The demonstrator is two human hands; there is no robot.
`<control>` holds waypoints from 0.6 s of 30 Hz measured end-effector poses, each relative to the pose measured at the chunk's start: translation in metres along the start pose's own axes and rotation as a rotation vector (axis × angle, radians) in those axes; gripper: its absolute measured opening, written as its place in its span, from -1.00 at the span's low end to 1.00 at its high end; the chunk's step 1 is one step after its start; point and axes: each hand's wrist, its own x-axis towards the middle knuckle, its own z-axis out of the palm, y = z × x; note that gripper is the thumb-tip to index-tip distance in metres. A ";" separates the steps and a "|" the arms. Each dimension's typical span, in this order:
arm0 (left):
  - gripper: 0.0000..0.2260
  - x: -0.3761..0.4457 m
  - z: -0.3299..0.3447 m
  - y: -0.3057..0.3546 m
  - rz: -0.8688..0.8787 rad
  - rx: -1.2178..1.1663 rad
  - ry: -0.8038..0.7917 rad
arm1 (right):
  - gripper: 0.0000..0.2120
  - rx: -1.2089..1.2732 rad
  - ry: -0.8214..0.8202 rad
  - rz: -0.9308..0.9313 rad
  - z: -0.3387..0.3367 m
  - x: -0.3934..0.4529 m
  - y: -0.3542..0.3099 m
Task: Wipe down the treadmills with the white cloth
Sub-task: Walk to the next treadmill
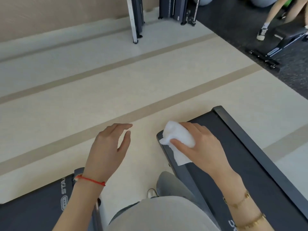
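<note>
Pale floor (pixel 116 90) with 2 tan stripes meets dark mat (pixel 250 30) at the far right. 2 treadmills: one (pixel 241 155) right, one (pixel 33 210) lower left. 1 cloth (pixel 178 139) lies on the right treadmill's end corner, right hand (pixel 200 147) fingers curled gripping it. Left hand (pixel 108 147) hovers, fingers loosely spread.

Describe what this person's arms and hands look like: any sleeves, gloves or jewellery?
Both forearms are bare, with no sleeves or gloves in view. The left hand has a thin red string bracelet at the wrist. The right hand has gold-coloured chain bracelets along the wrist and forearm. No rings show.
</note>
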 end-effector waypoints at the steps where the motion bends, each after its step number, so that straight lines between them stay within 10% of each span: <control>1: -0.80 0.013 0.001 -0.007 -0.007 -0.006 -0.006 | -0.53 -0.003 -0.004 0.006 0.004 0.013 0.000; 18: -0.79 0.338 0.049 -0.085 0.038 -0.036 -0.084 | -0.55 -0.044 0.091 0.103 0.033 0.323 0.033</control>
